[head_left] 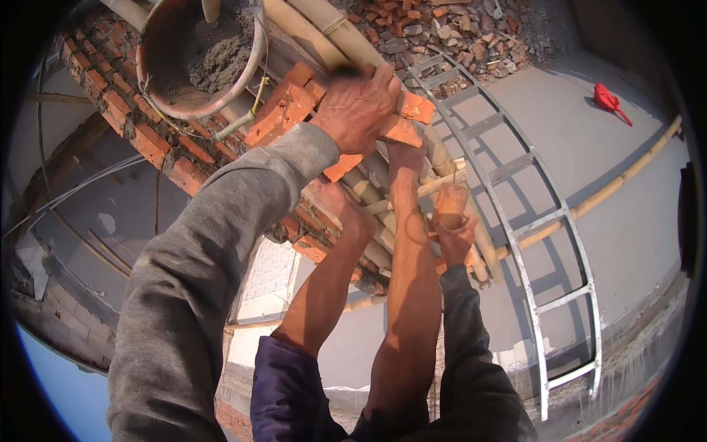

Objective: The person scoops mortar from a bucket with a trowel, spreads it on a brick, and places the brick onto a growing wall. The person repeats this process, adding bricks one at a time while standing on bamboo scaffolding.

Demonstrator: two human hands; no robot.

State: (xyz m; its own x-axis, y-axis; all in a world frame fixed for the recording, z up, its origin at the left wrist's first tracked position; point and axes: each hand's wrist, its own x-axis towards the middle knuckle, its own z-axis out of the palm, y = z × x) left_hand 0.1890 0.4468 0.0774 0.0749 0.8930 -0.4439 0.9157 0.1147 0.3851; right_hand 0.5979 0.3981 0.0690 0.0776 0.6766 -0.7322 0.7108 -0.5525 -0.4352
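Observation:
My left hand [359,110], in a grey sleeve, is closed over an orange brick [417,107]. Another brick [403,132] lies directly beneath it, and the hand hides how far its fingers wrap around. Beside that hand, on the left, sit several loose orange bricks [283,114]. Lower and to the right, my right hand [455,239], in a dark sleeve, grips a brick [451,200] held end-up. My bare legs [412,295] come up between the two arms, and my feet are on bamboo poles [383,239], partly hidden.
A round bucket [259,44] of grey mortar stands at upper left, beside a brick wall [140,140]. A metal ladder [508,173] leans at the right. Broken bricks [442,29] are heaped at the top. A red object [607,99] lies on the grey floor below the bamboo platform.

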